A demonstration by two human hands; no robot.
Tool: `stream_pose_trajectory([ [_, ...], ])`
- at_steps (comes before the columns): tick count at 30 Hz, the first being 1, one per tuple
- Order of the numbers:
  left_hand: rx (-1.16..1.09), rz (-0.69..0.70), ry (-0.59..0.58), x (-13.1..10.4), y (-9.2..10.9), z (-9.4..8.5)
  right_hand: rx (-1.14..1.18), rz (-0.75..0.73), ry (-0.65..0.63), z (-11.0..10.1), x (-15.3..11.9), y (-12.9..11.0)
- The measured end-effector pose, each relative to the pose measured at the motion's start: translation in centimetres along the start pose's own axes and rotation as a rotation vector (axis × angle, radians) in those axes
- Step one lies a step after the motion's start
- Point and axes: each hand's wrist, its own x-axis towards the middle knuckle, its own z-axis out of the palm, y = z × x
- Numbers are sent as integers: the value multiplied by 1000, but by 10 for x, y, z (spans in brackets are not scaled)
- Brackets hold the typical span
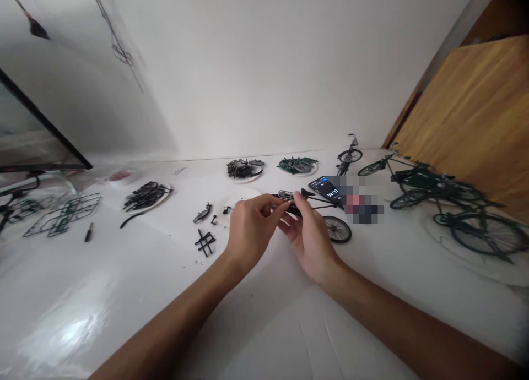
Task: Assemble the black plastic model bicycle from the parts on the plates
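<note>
White tabletop [165,292]; on it plates [257,177]; phone [324,188]; screwdriver [88,234]; small bicycle [350,156]; black crossed-bar part [204,242]

Makeshift workshop, model-bicycle parts [145,196] on plates [255,177]

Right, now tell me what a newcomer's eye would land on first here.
Probably the left hand and right hand, meeting at the centre over a small black bicycle. Next, the dark green bicycles at the right, near a wooden panel. Then the lit phone just beyond the right hand, showing 00:57.
</note>
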Motion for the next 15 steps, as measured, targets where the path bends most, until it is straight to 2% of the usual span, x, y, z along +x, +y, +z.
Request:
stream_pose_trajectory([
  [8, -39, -35, 7, -2, 6, -7, 8, 13, -86, 0, -3, 1],
  [15, -13, -4, 21, -2, 6, -8, 29, 17, -69, 0, -1, 1],
])
